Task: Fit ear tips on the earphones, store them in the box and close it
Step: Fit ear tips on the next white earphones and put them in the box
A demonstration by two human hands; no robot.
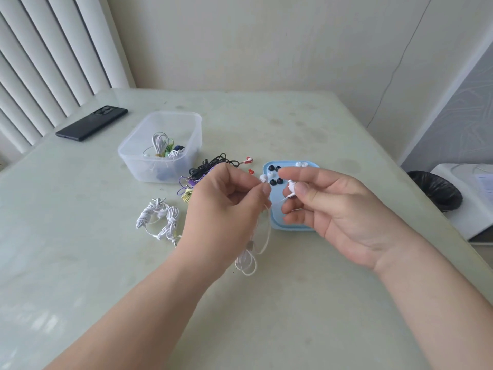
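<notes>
Our left hand pinches a white earbud, our right hand the second earbud, both over the blue tray; the clear box stands at ten o'clock from them on the table.

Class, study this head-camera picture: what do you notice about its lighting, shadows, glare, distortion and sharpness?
Head view: soft, even daylight; faint shadows beneath the clear box; pale sheen on the table at lower left; wide-angle lens splays the blinds and curves the table edges; the white earphones pinched by left hand and right hand look slightly soft.
</notes>
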